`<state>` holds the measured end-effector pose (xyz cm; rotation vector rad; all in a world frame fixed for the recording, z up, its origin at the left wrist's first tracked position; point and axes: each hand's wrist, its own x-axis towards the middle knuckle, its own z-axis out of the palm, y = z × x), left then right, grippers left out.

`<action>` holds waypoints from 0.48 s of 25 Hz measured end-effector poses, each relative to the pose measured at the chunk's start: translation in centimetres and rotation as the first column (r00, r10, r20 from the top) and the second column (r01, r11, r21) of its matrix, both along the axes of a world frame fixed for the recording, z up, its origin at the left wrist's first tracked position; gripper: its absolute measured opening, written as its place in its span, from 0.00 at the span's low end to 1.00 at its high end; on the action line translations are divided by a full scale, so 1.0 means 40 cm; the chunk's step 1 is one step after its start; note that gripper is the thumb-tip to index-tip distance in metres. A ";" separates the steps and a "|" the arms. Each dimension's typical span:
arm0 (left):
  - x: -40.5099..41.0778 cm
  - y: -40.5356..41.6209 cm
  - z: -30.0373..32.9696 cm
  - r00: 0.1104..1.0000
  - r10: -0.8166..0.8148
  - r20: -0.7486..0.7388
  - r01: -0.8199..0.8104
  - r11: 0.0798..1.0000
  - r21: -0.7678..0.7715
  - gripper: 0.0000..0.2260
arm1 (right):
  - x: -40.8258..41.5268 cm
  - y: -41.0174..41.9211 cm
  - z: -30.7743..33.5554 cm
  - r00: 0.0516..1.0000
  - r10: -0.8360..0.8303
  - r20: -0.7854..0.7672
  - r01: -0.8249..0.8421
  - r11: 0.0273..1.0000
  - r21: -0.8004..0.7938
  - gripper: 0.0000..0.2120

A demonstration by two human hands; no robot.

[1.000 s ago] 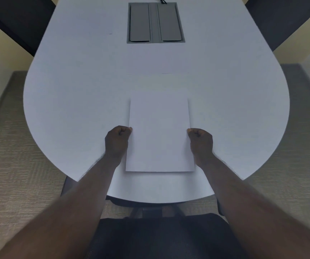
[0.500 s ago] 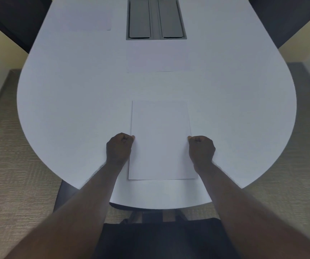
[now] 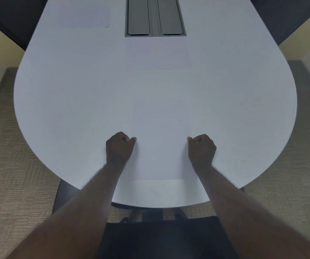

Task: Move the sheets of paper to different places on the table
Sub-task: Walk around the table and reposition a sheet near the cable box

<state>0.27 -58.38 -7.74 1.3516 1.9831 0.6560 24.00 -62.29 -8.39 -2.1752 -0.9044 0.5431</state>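
Observation:
A white sheet of paper (image 3: 159,143) lies flat near the front edge of the white table (image 3: 66,101), hard to tell from the tabletop. My left hand (image 3: 119,147) pinches its left edge and my right hand (image 3: 201,149) pinches its right edge, both fists closed. A second sheet (image 3: 157,54) lies flat just in front of the grey panel. A third sheet (image 3: 87,14) lies at the far left of the table.
A grey recessed cable panel (image 3: 155,15) with two lids sits in the table's far middle. A dark chair seat (image 3: 161,238) is below the table's front edge. Beige carpet (image 3: 10,165) lies on both sides.
The sheet between my hands has come down flat onto the table, its shadow gone. The view has tilted slightly, so the far-left sheet shows.

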 end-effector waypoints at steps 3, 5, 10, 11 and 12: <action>-0.002 0.001 -0.001 0.999 0.005 0.034 -0.004 1.000 -0.017 0.10 | -0.001 -0.001 0.001 0.999 0.018 -0.031 -0.018 1.000 0.008 0.13; -0.005 -0.002 0.005 0.996 0.037 0.085 -0.034 0.999 -0.033 0.12 | 0.001 -0.006 0.006 0.999 0.019 -0.051 -0.021 0.999 -0.024 0.18; -0.033 -0.017 0.043 0.993 -0.042 0.109 0.040 0.999 0.026 0.15 | 0.039 -0.046 0.057 0.985 0.111 0.133 -0.118 0.992 0.045 0.23; -0.036 -0.023 0.059 0.993 -0.074 0.089 0.068 0.995 0.074 0.15 | 0.049 -0.053 0.079 0.973 0.135 0.189 -0.149 0.987 0.061 0.23; -0.037 -0.028 0.077 0.992 -0.095 0.080 0.084 0.988 0.132 0.15 | 0.058 -0.058 0.103 0.957 0.160 0.242 -0.181 0.981 0.067 0.23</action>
